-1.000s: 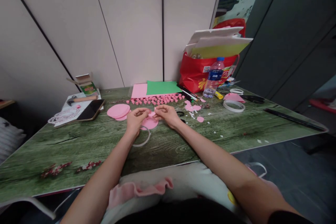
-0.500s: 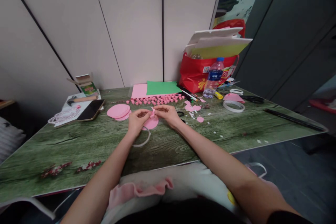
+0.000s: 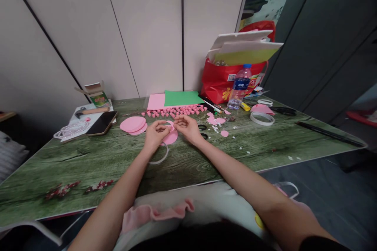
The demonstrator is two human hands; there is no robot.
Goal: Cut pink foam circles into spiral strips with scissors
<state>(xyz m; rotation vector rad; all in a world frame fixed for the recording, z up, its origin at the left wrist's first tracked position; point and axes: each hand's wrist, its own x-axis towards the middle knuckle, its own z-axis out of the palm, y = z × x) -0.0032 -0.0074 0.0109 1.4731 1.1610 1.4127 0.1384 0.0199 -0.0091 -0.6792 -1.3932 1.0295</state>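
Head view: pinches a small pink piece (image 3: 171,127) in the left hand (image 3: 154,137), above a flat pink disc (image 3: 171,137). Holds the fingers of the right hand (image 3: 190,129) narrowly together beside it; cannot tell whether touching. Has black scissors (image 3: 204,136) partly hidden behind the right hand, a pale ring (image 3: 161,160) by the left wrist. Beyond, has small, chunky pink shapes (image 3: 176,112) before smooth green card (image 3: 183,98), on a wood-grain tabletop (image 3: 188,164).
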